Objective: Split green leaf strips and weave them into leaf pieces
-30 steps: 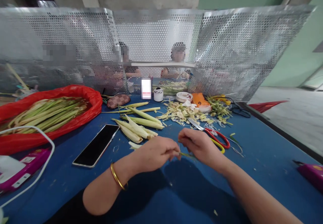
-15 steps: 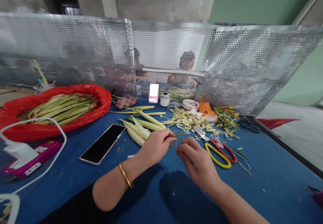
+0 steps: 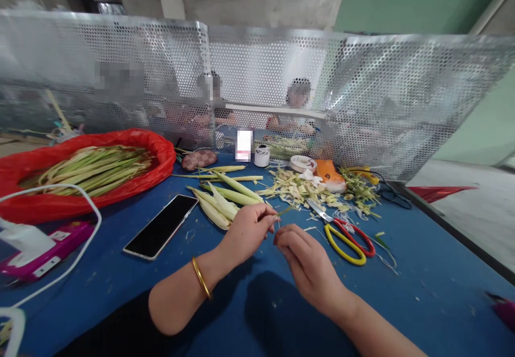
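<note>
My left hand [image 3: 249, 228], with a gold bangle on its wrist, is closed in a pinch on a thin green leaf strip [image 3: 284, 212] that pokes out to the right. Just right of it, my right hand [image 3: 303, 255] has its fingers curled, fingertips close to the left hand's pinch; whether they grip anything is unclear. Both hands hover over the blue table [image 3: 402, 298]. A pile of pale folded leaf pieces [image 3: 223, 201] lies just beyond the left hand. Scissors [image 3: 344, 233] with red and yellow handles lie to the right.
A red bag of green leaf strips [image 3: 84, 172] sits at the left. A black phone [image 3: 161, 225] lies left of the hands, a pink device with a white cable [image 3: 36, 247] further left. Leaf scraps [image 3: 306, 191], tape rolls and an orange item stand before the perforated metal screen [image 3: 281, 78]; people sit behind it.
The left hand has carried the strip up and away from the right hand, which let go and now sits lower with curled fingers. The camera view shifted slightly.
</note>
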`<state>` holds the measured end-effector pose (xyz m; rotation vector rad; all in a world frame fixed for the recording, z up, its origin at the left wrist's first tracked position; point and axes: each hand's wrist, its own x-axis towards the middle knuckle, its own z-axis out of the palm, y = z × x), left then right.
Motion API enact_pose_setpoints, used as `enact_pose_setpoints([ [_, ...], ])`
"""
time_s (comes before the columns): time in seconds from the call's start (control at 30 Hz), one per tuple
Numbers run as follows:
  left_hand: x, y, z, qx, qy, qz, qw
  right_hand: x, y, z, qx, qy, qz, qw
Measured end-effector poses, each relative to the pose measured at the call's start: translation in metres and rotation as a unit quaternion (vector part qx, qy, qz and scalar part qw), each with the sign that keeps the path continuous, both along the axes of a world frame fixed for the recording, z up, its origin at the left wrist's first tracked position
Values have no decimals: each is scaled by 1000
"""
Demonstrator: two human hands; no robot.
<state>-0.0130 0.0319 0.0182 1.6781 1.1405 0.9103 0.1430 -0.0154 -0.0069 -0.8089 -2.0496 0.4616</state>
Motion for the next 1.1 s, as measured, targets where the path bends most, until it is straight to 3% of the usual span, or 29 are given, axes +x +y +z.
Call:
enact_pose_setpoints([
  [0.33, 1, -1, 1, 78, 87, 18, 993, -1, -6, 5, 64, -56, -20, 996],
  [0.5, 2, -2, -2, 134, 129, 37, 982, -1, -6, 6, 63, -57, -18, 996],
  [0.6, 1, -1, -1, 118, 124, 33, 985, -2, -6, 4, 47, -40, -17, 998],
  [0.77, -2, 4, 2, -7, 11, 12, 1000, -1, -1, -1, -20, 58, -27, 998],
  [0.87, -3, 4, 4, -54, -48, 11, 997, 2, 5, -3, -87, 136, -72, 984],
  [0.97, -1, 1, 6, -80, -78, 0, 994, 6, 10, -4, -169, 223, -112, 953],
  [1.1, 1, -2, 5, -108, -94, 5, 990, 9, 16, -5, -271, 326, -113, 898],
])
